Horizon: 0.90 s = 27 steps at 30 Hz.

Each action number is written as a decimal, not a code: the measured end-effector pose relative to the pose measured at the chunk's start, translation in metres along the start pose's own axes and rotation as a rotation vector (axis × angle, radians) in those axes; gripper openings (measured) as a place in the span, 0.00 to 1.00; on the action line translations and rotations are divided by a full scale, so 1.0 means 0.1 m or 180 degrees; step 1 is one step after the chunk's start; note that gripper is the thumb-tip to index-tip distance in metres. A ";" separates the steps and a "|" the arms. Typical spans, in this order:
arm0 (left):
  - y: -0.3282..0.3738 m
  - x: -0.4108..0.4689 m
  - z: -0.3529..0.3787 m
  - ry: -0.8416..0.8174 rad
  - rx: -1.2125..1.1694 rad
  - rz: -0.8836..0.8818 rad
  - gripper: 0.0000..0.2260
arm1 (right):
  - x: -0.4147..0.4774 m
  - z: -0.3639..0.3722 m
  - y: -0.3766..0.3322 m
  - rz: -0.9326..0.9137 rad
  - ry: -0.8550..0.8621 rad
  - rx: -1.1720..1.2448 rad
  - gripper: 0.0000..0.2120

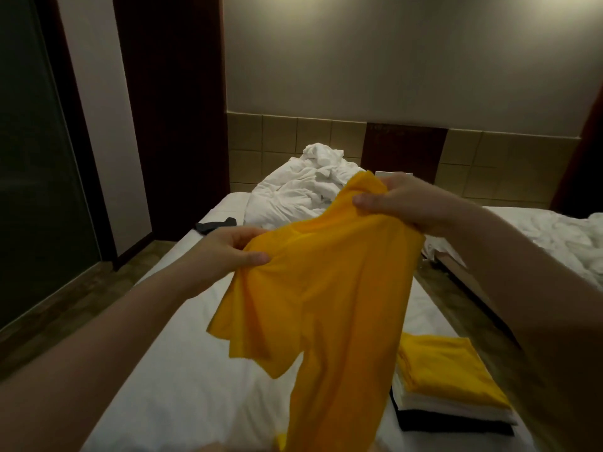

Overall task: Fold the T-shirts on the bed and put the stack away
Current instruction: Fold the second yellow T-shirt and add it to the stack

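**Over the bed (195, 370): yellow T-shirt (326, 305) held up in both hands**

Above the white sheet, the shirt hangs clear, one sleeve drooping at the left. The left hand (228, 252) pinches one shoulder between thumb and curled fingers. The right hand (401, 203), higher and farther off, clamps bunched fabric at the other shoulder. Low on the right lies a folded stack (450, 380), with yellow on top, white beneath and black at the bottom. A crumpled white duvet (293, 190) lies at the far end, with a dark garment (215, 225) beside it.
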State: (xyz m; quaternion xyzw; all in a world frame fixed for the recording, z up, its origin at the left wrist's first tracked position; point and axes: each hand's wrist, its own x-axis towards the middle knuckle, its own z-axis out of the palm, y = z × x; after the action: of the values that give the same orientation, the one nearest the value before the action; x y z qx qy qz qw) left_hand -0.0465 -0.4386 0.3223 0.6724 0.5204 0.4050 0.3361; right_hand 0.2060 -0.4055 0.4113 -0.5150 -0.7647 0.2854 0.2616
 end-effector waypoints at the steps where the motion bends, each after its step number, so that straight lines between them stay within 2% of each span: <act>1: 0.01 0.01 0.00 0.0195 0.0051 -0.0064 0.27 | -0.02 -0.06 -0.05 -0.0003 -0.0137 -0.0100 0.36; 4: 0.06 0.08 -0.04 0.0909 0.0547 -0.0014 0.10 | -0.10 -0.24 -0.14 0.0105 -0.0574 -0.0823 0.32; 6: 0.15 0.12 -0.08 0.1140 0.0857 0.0152 0.06 | -0.13 -0.35 -0.16 0.0181 -0.0535 -0.1159 0.27; 9: 0.28 0.16 -0.10 0.1280 0.1338 0.0346 0.08 | -0.12 -0.42 -0.13 0.0058 -0.0115 -0.0808 0.20; 11: 0.29 0.19 -0.11 0.1285 0.1512 0.0294 0.10 | -0.11 -0.41 -0.08 0.0025 -0.0005 -0.0684 0.20; 13: 0.28 0.19 -0.13 0.1279 0.1358 0.0147 0.09 | -0.10 -0.39 -0.03 -0.0045 0.0053 -0.0946 0.19; 14: 0.30 0.19 -0.13 0.1346 0.1175 0.0123 0.08 | -0.09 -0.39 -0.01 -0.0162 0.0195 -0.1040 0.16; 16: 0.31 0.19 -0.10 0.1726 0.0897 0.0424 0.07 | -0.12 -0.39 -0.01 -0.0573 0.0638 -0.0905 0.07; 17: 0.32 0.19 -0.09 0.1846 0.0978 0.0624 0.08 | -0.12 -0.40 0.00 -0.0716 0.0835 -0.0771 0.07; 21: 0.19 0.19 -0.06 0.1346 0.1765 0.0606 0.07 | -0.10 -0.37 0.09 -0.0647 0.0914 -0.1223 0.12; 25: 0.41 0.25 -0.28 0.1704 0.1829 0.0984 0.08 | -0.08 -0.50 0.04 -0.1057 0.1256 -0.1534 0.13; 27: 0.62 0.26 -0.38 0.1972 0.1718 0.1103 0.09 | -0.07 -0.63 -0.10 -0.1278 0.1311 -0.1714 0.17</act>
State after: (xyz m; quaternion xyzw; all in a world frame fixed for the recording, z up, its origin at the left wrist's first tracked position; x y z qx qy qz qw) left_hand -0.0510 -0.4261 0.3984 0.6603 0.5633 0.4874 -0.0961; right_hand 0.2459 -0.4049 0.4624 -0.4519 -0.8293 -0.0916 0.3157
